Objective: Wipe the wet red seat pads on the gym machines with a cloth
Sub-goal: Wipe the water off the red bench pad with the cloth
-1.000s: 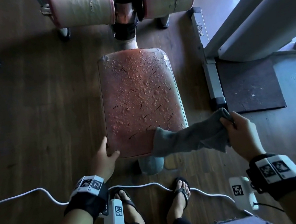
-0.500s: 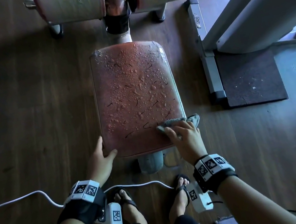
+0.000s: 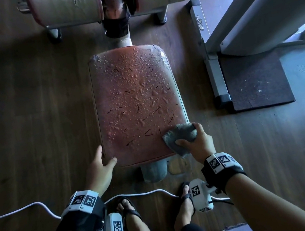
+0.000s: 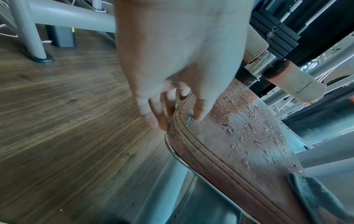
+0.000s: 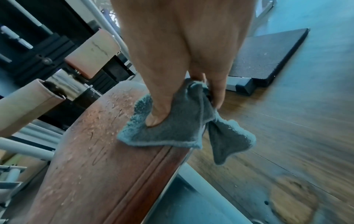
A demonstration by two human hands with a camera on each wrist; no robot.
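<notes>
The red seat pad [image 3: 137, 101] lies below me, beaded with water drops and marked with dark cracks; it also shows as the red seat pad [image 4: 239, 142] and the red seat pad [image 5: 99, 151]. My right hand [image 3: 195, 140] grips a bunched grey cloth [image 3: 180, 136] on the pad's near right corner; the cloth [image 5: 172, 125] hangs partly over the edge, thumb pressed on top. My left hand [image 3: 100, 166] holds the near left corner, thumb on top and fingers [image 4: 153, 115] down the side.
Two worn roller pads [image 3: 110, 1] on a metal post stand beyond the seat. A grey frame rail [image 3: 210, 57] and dark rubber mat [image 3: 257, 83] lie to the right. A white cable [image 3: 42, 207] crosses the wooden floor by my sandalled feet [image 3: 133, 217].
The right hand brought the hanging cloth in from the right, set it on the seat's near right corner and bunched it under the fingers. The left hand stayed on the left corner.
</notes>
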